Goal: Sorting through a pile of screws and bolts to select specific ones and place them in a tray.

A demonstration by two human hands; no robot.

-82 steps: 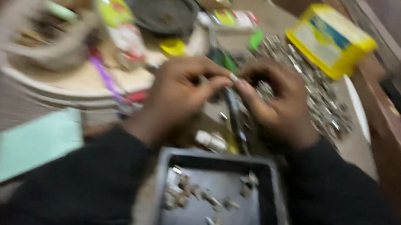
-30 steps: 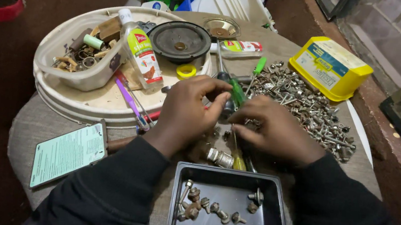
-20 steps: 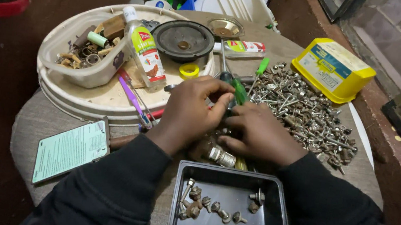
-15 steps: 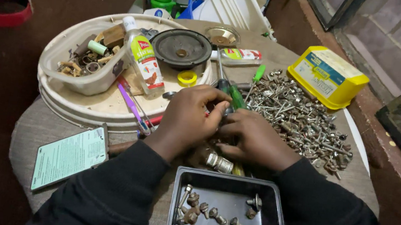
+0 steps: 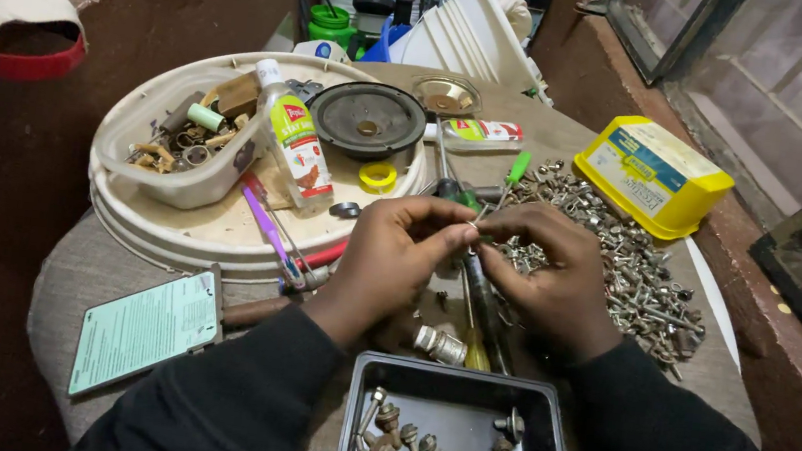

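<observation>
just behind the black tray, over the round table, both hands meet fingertip to fingertip. left hand comes in from the lower left, wrist low, fingers curled, thumb and forefinger pinched together. right hand comes in from the lower right, knuckles up, fingers bent inward, also pinched. a small metal piece sits between the two pinches; too small to tell what it is, and i cannot tell which hand carries its weight. both forearms are in dark sleeves, flanking the tray.

inside the tray: a few loose screws with washers, scattered.

behind the tray and to its right: a heap of screws spread on the table, right hand just beside it. farther right of the tray, beyond the heap: a yellow rectangular box with a blue and white label on its lid.

behind the tray to the left: a white bucket lid carrying a small clear bottle, lying tilted, with a green, red and white label, and a dark speaker cone. left of the tray: a flat pale green printed card.
</observation>
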